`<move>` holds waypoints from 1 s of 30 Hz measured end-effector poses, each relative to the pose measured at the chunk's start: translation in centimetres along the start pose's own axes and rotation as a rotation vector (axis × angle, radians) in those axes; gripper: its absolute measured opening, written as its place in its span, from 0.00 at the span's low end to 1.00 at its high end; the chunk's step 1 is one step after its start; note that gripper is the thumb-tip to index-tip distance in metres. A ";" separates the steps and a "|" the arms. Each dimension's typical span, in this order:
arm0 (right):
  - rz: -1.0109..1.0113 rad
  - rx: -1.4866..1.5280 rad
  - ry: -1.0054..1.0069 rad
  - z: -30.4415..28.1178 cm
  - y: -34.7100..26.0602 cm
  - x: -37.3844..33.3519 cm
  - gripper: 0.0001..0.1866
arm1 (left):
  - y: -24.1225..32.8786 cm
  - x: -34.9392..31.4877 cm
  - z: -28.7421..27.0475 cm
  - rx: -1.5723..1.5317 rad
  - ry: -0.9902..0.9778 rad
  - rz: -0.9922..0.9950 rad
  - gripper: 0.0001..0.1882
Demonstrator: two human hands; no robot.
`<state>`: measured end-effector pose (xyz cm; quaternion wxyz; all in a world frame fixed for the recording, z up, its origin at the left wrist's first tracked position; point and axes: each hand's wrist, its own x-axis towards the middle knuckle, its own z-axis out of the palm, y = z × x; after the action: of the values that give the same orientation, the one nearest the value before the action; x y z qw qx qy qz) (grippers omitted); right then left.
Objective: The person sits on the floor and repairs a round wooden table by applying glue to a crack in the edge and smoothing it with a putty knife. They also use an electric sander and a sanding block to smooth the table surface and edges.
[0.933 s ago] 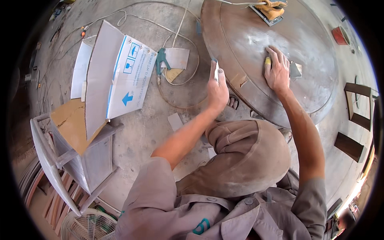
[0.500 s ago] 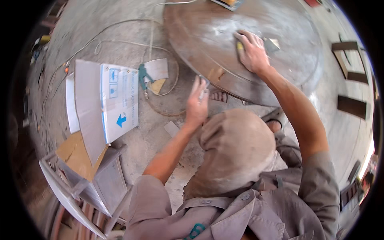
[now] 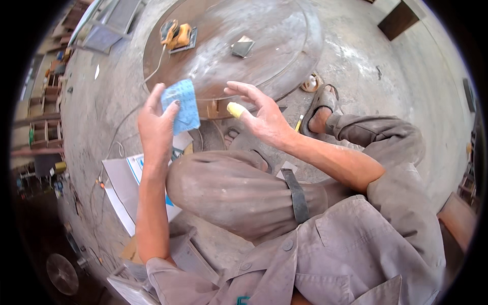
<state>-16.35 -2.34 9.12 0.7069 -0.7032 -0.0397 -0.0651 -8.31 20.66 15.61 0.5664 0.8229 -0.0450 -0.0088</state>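
Note:
In front of me a blue-backed sheet of sandpaper point(image 3: 186, 109) is pinched between the thumb and fingers of my left hand point(image 3: 154, 127). My right hand point(image 3: 267, 119) is raised to the right of it, apart from the sheet. Its fingers are stretched out with nothing in them, and the thumb has a yellow wrap point(image 3: 236, 109). Beyond both hands lies a round brown tabletop point(image 3: 274, 63) smeared with pale dust. A dark folded square, probably sandpaper point(image 3: 243, 48), rests on it.
An orange-yellow power sander point(image 3: 179, 36) sits on the tabletop's left part, its cord trailing to the floor. A flattened white carton point(image 3: 122, 185) lies beside my left forearm. Right of the tabletop is a small round container point(image 3: 311, 82); a dark wooden block point(image 3: 398, 21) stands farther off.
The view has swung, so the tabletop appears farther left. My right hand has come up off the tabletop. My left hand has risen from the rim and now shows the blue sheet.

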 end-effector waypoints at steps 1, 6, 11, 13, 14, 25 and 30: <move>0.112 0.188 -0.016 -0.8 -0.4 0.1 0.26 | 2.0 0.6 1.5 0.014 -0.123 -0.038 0.25; 0.445 0.788 -0.002 -5.2 0.5 -0.9 0.23 | 4.2 -2.1 11.3 0.126 -0.450 0.176 0.27; 0.421 0.254 0.268 -9.0 4.3 -2.9 0.16 | 2.1 -2.3 14.4 0.415 -0.559 0.371 0.31; 0.402 0.031 0.571 -10.2 9.6 -3.1 0.15 | 3.6 -1.7 14.5 0.416 -0.612 0.219 0.31; 0.479 0.065 0.658 -10.4 11.5 -3.2 0.16 | 3.5 -1.1 13.8 0.406 -0.602 0.189 0.28; 0.522 0.005 1.003 -12.0 17.5 -0.1 0.14 | 2.3 2.6 11.2 0.237 -0.401 0.097 0.18; 0.441 -0.101 1.058 -8.6 19.2 0.8 0.11 | 2.9 2.9 8.7 0.225 -0.436 0.016 0.17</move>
<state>-13.03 -10.94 -9.79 0.5930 -0.5993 0.4703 -0.2609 -6.21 11.24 15.31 0.4480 0.8591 -0.1733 -0.1764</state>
